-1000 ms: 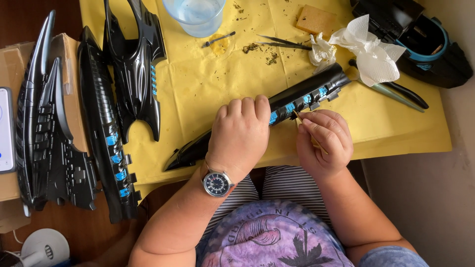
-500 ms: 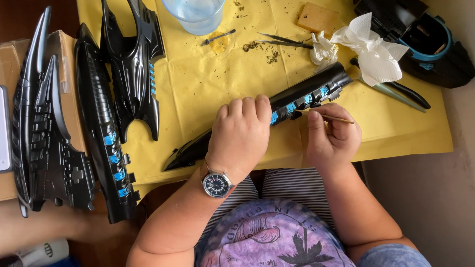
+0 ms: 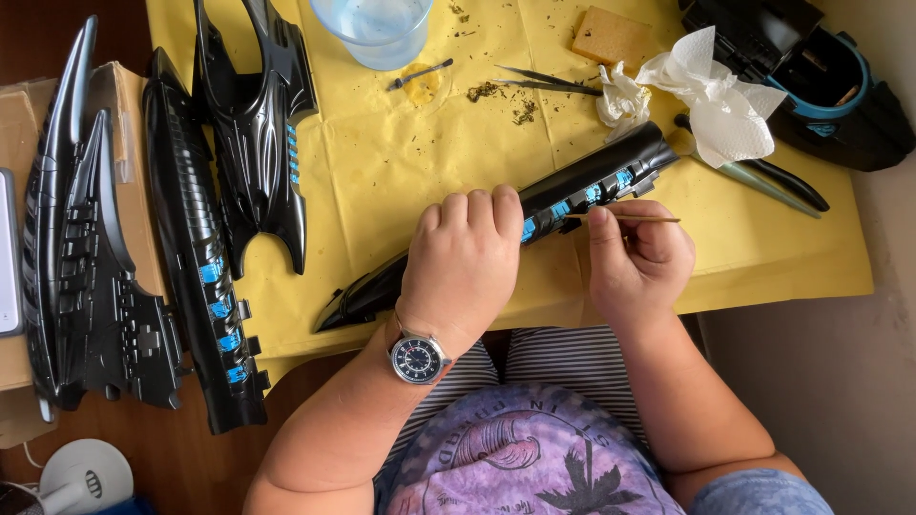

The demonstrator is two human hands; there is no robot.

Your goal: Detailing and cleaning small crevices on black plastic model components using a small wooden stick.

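- Far to your left, a brown cardboard box sits under black model parts.
- At the left edge, a pale flat device, its screen side unclear.

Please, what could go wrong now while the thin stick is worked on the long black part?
The long black part overhangs the yellow sheet's front edge; if the left hand loosens, it might tip down. The thin stick in the right hand could slip and scratch the blue panels. The water cup nearby might be knocked.
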